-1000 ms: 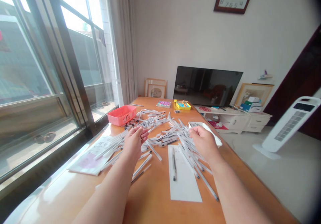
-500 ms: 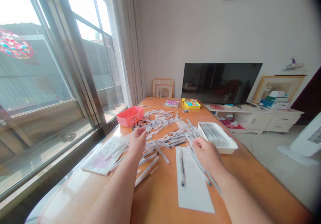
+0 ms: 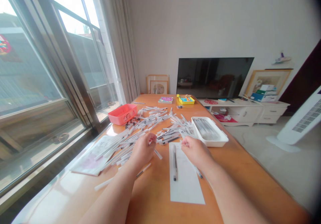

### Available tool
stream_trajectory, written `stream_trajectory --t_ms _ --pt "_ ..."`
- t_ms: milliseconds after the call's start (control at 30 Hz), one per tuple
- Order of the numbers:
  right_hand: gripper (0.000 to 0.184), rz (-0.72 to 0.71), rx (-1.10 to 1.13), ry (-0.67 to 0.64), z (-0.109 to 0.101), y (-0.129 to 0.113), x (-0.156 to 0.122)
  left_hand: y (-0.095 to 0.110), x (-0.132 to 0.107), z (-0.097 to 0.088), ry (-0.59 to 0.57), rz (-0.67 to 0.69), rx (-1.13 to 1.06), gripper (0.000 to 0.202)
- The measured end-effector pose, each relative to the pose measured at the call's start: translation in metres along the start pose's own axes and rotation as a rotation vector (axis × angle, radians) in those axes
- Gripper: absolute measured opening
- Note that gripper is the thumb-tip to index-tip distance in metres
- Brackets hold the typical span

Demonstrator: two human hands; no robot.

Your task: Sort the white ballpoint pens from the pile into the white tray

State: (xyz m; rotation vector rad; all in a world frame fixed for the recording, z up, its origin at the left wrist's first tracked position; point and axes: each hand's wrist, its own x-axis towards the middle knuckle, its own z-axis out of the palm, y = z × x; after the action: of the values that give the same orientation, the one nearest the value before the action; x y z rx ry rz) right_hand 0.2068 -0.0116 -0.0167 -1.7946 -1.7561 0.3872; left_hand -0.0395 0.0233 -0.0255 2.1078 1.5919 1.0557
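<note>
My left hand (image 3: 144,147) is over the near side of a spread of pen parts, its fingers curled into a pinch. Whatever they hold is too small or hidden to name. Beside a strip of white paper (image 3: 187,187), my right hand (image 3: 195,150) is also closed, with its fingertips at the paper's top edge; I cannot make out anything in them. On the paper lies a clear pen with a black end (image 3: 175,163). Clear pen barrels (image 3: 117,143) and black-tipped pieces are heaped across the table. Part of another pen (image 3: 199,172) shows under my right wrist.
A white tray (image 3: 222,137) with clear-wrapped pens stands to the right. To the left are a red plastic box (image 3: 117,117) and a printed booklet (image 3: 85,165). A yellow box (image 3: 192,100) and a small book (image 3: 165,100) lie at the table's far end.
My left hand has moved right, across the near pen parts, toward my right hand. The view has shifted slightly right and down. Both hands stay closed.
</note>
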Motion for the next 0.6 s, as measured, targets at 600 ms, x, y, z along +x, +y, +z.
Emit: stream_trajectory --t_ms 600 --pt "0.017 -0.067 -0.210 -0.051 0.010 -0.009 -0.004 -0.003 0.017 -0.002 0.063 0.018 0.303 0.021"
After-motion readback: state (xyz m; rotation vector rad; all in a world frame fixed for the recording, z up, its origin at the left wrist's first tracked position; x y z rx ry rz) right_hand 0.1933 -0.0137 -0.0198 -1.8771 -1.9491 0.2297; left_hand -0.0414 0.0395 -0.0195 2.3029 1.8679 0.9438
